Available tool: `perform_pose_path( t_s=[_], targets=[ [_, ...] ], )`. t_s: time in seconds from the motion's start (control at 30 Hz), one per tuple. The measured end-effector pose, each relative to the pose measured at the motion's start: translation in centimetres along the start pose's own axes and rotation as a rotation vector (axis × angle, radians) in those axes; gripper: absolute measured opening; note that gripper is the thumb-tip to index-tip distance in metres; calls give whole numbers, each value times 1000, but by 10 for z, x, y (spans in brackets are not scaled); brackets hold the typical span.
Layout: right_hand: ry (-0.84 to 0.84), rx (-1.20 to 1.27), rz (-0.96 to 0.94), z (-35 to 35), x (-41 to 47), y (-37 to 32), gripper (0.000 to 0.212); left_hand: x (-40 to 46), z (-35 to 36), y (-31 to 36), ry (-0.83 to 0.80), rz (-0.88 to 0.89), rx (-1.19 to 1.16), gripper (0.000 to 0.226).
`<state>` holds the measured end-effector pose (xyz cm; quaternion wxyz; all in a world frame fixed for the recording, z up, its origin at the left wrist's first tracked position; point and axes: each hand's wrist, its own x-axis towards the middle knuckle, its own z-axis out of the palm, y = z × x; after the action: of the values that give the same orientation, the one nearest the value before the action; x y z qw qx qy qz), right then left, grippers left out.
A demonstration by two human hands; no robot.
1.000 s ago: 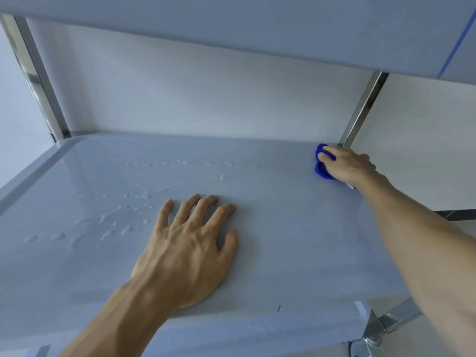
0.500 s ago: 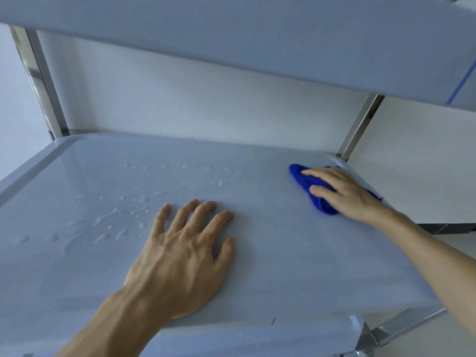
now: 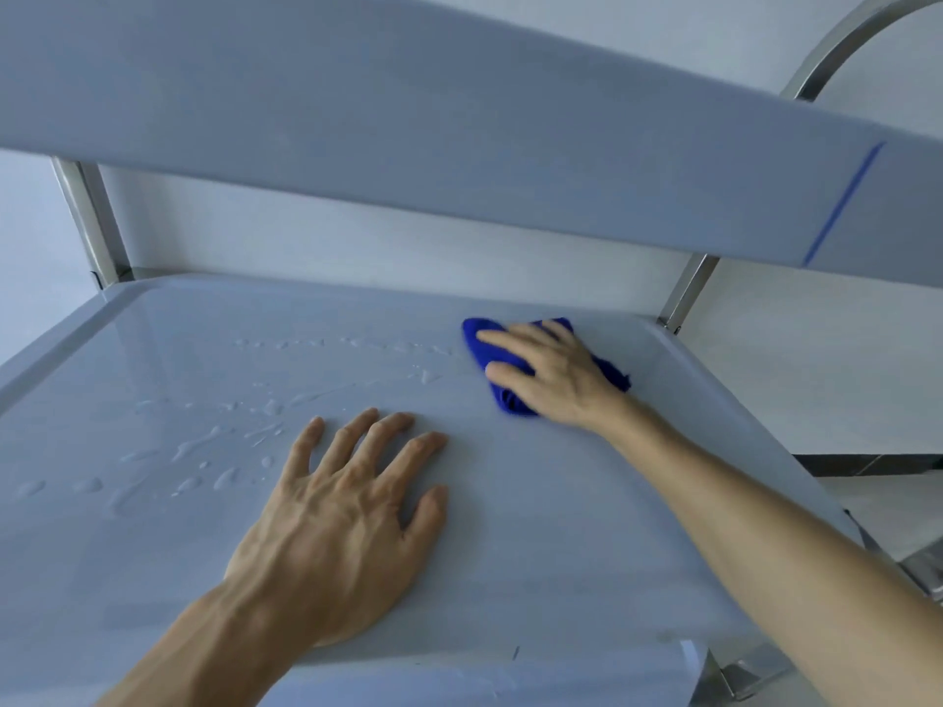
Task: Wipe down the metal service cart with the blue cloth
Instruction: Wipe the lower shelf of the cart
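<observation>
On the shelf [image 3: 561, 553], the left hand [image 3: 337, 523] lies near; the cloth [image 3: 502, 395] lies behind-right, droplets [image 3: 204, 451] left.

Deep blue cloth [image 3: 502, 367] on pale grey-blue cart shelf [image 3: 561, 528]; silvery metal posts [image 3: 92, 222]; thin blue line [image 3: 842, 201] above.

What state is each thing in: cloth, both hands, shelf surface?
blue cloth: bunched, flat on the shelf under the right hand
right hand: fingers straight, pressing the cloth
left hand: spread flat on the shelf, holding nothing
middle shelf: wet with droplets on its left part
</observation>
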<state>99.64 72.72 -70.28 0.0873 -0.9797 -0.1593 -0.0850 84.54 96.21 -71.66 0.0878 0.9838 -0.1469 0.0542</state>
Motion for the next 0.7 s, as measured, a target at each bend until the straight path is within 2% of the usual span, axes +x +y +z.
perform_pose_path(
  t_s=[0.1, 0.17, 0.23, 0.37, 0.47, 0.6, 0.7],
  targets=[
    [-10, 90, -272, -14, -71, -5, 49, 0, -2, 2, -6, -4, -10, 76],
    [-9, 140, -274, -25, -104, 17, 47, 0, -3, 2, -11, -6, -16, 76],
    [6, 166, -92, -36, -110, 49, 42, 0, -3, 2, -17, -4, -30, 77],
    [-2, 61, 398, -36, -74, 92, 43, 1, -4, 2, -16, -5, -20, 77],
    [-5, 36, 536, -21, -48, 75, 47, 0, -4, 1, -4, -3, -20, 78],
    [-1, 68, 383, -8, -58, 21, 50, 0, -4, 0, 17, 13, -72, 76],
    [16, 127, 211, -8, -90, -15, 51, 0, -3, -2, 38, 28, -103, 59]
  ],
)
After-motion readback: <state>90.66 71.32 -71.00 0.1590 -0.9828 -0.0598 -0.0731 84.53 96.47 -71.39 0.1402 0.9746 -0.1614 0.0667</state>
